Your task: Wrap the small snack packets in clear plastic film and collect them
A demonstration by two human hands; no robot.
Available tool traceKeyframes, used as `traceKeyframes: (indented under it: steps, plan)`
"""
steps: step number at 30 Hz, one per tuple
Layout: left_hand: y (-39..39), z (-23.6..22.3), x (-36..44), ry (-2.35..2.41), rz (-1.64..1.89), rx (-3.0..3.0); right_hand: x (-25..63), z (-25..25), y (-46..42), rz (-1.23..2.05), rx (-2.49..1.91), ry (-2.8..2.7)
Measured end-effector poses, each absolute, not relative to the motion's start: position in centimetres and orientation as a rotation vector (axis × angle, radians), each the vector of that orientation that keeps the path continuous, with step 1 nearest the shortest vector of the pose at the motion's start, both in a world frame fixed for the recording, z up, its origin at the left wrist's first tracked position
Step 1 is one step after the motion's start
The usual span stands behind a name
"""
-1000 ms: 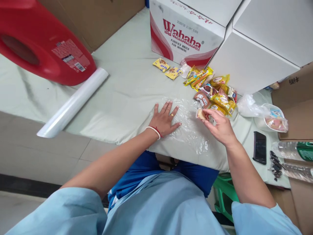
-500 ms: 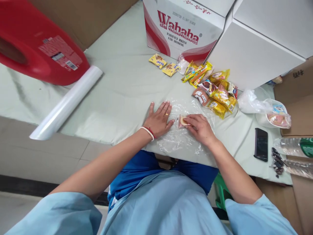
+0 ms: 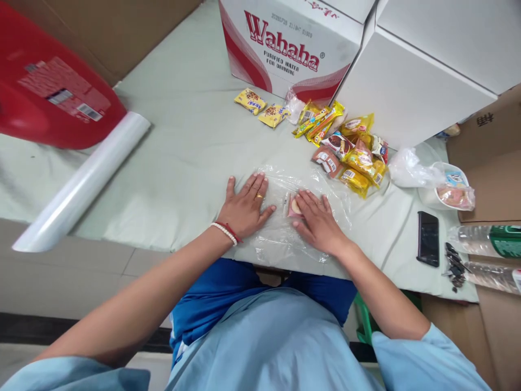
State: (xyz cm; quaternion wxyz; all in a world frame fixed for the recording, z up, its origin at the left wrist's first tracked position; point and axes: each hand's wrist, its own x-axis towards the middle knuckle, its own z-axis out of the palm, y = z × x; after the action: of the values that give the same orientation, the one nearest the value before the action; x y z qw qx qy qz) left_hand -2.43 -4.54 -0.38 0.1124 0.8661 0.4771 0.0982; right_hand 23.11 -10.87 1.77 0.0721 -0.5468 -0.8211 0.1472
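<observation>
A sheet of clear plastic film (image 3: pixel 277 239) lies crumpled on the cloth-covered table in front of me. My left hand (image 3: pixel 245 206) rests flat near the film's left side, fingers spread, holding nothing. On the film sits a small packaged snack (image 3: pixel 293 207) with a pale round piece showing through a pinkish wrapper. My right hand (image 3: pixel 316 221) lies over the snack's right part with its fingers stretched out, hiding some of it. Just beyond the film is a pile of wrapped snacks (image 3: pixel 362 159), mostly yellow. Two yellow biscuit packets (image 3: pixel 272 115) lie behind it to the left.
A roll of film (image 3: pixel 87 179) and a big red jug (image 3: pixel 61 92) stand left. At the back are a Wahaha carton (image 3: pixel 288 49) and a white box (image 3: pixel 411 81). On the right are a phone (image 3: pixel 428 239), a white tub (image 3: pixel 433 198) and plastic bottles (image 3: pixel 472 239).
My right hand has gone from pinching the snack to lying flat over it. My left hand stays flat on the film. The whole view has shifted slightly, so things appear further left.
</observation>
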Motion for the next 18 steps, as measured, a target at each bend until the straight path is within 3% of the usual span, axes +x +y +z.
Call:
traceKeyframes:
  steps: [3,9,13,18]
  plan:
    - [-4.6,-0.2,-2.3,1.412,0.241,2.538,25.9,3.7,-7.5,0.389,-1.633,-2.284]
    - [-4.6,0.2,-2.1,1.436,0.186,2.534,32.3,6.2,6.0,-0.067,-1.940,-1.930]
    - [-4.6,0.1,-2.1,1.443,0.178,2.539,32.7,5.0,12.7,0.076,-2.277,-1.717]
    - [-4.5,0.0,-2.1,1.449,0.174,2.533,33.2,3.4,14.9,0.098,-2.220,-1.681]
